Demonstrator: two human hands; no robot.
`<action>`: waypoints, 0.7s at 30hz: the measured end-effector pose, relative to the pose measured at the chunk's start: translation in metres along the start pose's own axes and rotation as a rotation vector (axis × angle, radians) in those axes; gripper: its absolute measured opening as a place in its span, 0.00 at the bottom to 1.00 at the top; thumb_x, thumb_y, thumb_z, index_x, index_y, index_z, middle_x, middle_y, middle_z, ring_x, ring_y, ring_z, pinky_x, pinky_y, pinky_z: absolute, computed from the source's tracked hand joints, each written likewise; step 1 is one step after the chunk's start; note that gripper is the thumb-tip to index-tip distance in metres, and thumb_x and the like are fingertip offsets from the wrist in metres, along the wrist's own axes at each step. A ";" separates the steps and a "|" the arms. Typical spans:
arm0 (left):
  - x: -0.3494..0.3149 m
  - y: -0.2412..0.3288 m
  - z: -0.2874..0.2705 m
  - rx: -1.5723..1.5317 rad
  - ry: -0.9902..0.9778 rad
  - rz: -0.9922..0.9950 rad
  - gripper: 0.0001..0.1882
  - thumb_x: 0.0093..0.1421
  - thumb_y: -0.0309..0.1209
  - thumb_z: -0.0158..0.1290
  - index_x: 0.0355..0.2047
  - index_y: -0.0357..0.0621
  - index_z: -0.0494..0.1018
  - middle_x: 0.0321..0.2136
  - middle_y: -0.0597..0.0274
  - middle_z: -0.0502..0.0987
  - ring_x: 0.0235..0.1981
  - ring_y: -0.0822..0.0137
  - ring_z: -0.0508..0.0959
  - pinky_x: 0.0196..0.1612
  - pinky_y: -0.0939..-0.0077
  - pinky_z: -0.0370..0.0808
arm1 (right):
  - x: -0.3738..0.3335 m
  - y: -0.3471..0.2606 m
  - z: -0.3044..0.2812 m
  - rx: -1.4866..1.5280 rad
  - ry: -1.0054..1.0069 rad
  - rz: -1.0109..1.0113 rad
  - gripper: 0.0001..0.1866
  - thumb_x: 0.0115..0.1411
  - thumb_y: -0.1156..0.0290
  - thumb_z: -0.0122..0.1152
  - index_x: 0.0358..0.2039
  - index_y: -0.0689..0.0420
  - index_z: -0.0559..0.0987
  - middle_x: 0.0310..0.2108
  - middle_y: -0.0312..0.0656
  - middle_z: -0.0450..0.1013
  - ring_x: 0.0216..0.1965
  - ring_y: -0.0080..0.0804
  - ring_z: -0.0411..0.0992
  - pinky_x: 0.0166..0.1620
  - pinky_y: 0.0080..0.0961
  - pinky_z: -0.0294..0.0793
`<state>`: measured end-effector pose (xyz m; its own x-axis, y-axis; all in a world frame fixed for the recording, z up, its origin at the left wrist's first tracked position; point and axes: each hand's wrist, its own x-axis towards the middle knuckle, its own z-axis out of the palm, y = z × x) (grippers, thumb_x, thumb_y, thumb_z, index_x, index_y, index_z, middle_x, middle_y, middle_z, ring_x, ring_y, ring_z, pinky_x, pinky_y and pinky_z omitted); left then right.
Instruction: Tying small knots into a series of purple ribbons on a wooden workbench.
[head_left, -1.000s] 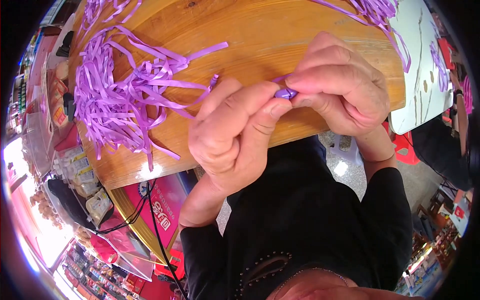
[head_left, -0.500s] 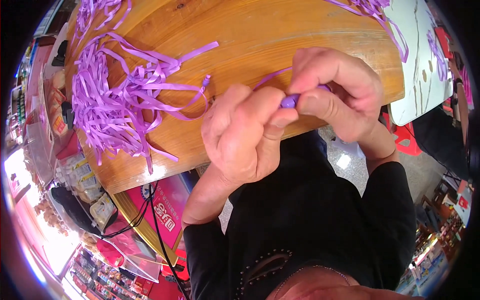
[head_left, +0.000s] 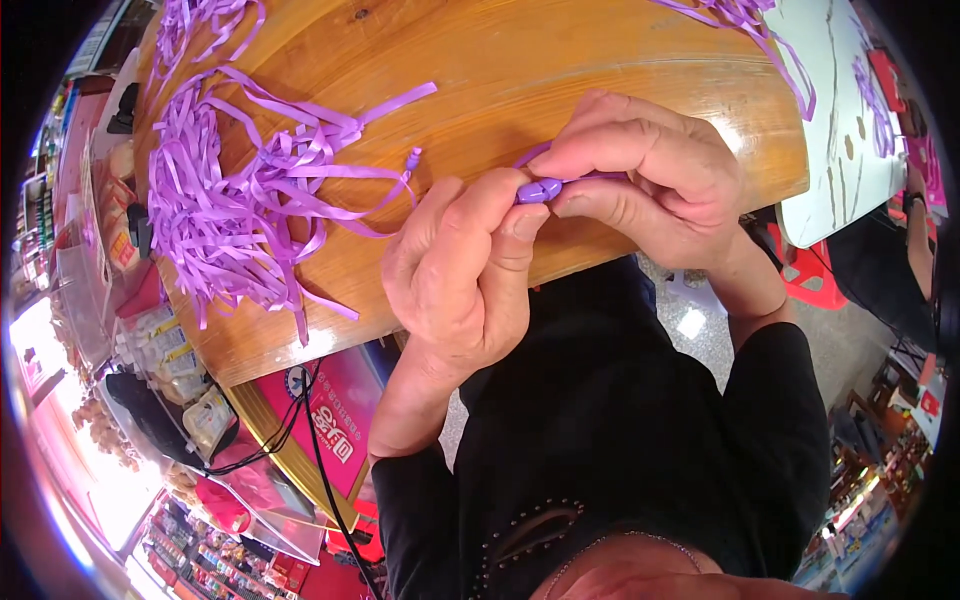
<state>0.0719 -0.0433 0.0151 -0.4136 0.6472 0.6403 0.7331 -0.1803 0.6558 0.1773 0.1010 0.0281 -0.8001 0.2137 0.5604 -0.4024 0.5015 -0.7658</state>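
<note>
My left hand (head_left: 462,270) and my right hand (head_left: 655,180) meet over the front edge of a round wooden table (head_left: 470,60). Between their fingertips they pinch a small purple ribbon piece (head_left: 541,189), folded into a tight lump. The thumb and forefinger of each hand press on it from either side. A thin purple ribbon strand trails from it under my right fingers. A loose pile of purple ribbon strips (head_left: 235,190) lies on the table to the left of my hands.
More purple ribbon strips (head_left: 745,20) lie at the table's far right edge. A white table (head_left: 845,120) stands to the right. Below left are packaged goods (head_left: 180,390), a black cable (head_left: 320,450) and a pink sign. A red stool (head_left: 810,280) stands on the floor.
Both hands have stayed together on the ribbon piece, working it between the fingertips. The view has shifted slightly, and the left thumb now presses higher on the piece.
</note>
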 end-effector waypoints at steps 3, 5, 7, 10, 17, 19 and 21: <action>0.000 0.001 0.002 -0.018 0.002 0.000 0.11 0.51 0.22 0.57 0.36 0.33 0.72 0.20 0.56 0.70 0.16 0.65 0.65 0.19 0.77 0.62 | -0.002 0.004 0.001 -0.096 0.053 -0.109 0.11 0.47 0.81 0.64 0.33 0.68 0.77 0.28 0.46 0.74 0.26 0.32 0.71 0.29 0.24 0.68; 0.000 0.000 0.000 -0.004 -0.007 0.026 0.12 0.51 0.22 0.57 0.36 0.32 0.72 0.21 0.56 0.70 0.16 0.65 0.65 0.19 0.77 0.62 | -0.001 0.004 -0.001 -0.114 0.047 -0.127 0.11 0.47 0.80 0.64 0.33 0.68 0.77 0.27 0.46 0.74 0.25 0.32 0.71 0.29 0.24 0.68; 0.001 0.001 -0.002 0.050 -0.047 0.026 0.13 0.51 0.21 0.57 0.38 0.32 0.72 0.21 0.56 0.70 0.16 0.66 0.65 0.19 0.78 0.62 | 0.000 0.002 -0.001 -0.133 0.043 -0.146 0.11 0.47 0.80 0.65 0.33 0.68 0.77 0.27 0.46 0.74 0.25 0.32 0.71 0.29 0.24 0.68; 0.005 0.004 -0.007 0.156 -0.089 -0.023 0.14 0.50 0.22 0.57 0.39 0.33 0.73 0.21 0.56 0.71 0.16 0.67 0.66 0.19 0.78 0.63 | 0.001 0.001 0.001 -0.157 0.043 -0.154 0.11 0.46 0.80 0.65 0.32 0.67 0.77 0.27 0.46 0.75 0.25 0.33 0.71 0.28 0.24 0.68; 0.005 0.001 -0.009 0.128 -0.008 0.014 0.13 0.49 0.24 0.60 0.36 0.37 0.75 0.19 0.58 0.72 0.16 0.68 0.67 0.18 0.78 0.64 | 0.000 0.001 0.004 -0.202 0.047 -0.142 0.11 0.46 0.79 0.65 0.31 0.66 0.77 0.26 0.44 0.75 0.24 0.32 0.70 0.28 0.25 0.68; 0.006 0.003 -0.011 0.106 -0.025 0.021 0.13 0.47 0.26 0.61 0.35 0.38 0.75 0.18 0.60 0.70 0.14 0.67 0.66 0.17 0.77 0.63 | 0.000 0.002 0.003 -0.195 0.052 -0.143 0.11 0.46 0.79 0.65 0.31 0.66 0.77 0.26 0.44 0.75 0.24 0.32 0.70 0.28 0.25 0.67; 0.005 0.001 -0.012 0.108 -0.054 0.032 0.13 0.47 0.27 0.62 0.34 0.39 0.75 0.17 0.60 0.69 0.14 0.67 0.66 0.17 0.76 0.62 | -0.001 0.002 0.003 -0.205 0.048 -0.148 0.11 0.46 0.78 0.65 0.31 0.66 0.77 0.25 0.44 0.74 0.24 0.32 0.70 0.28 0.25 0.67</action>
<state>0.0637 -0.0492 0.0241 -0.3611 0.6821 0.6359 0.8007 -0.1228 0.5863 0.1759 0.0996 0.0253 -0.7152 0.1626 0.6797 -0.4111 0.6886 -0.5973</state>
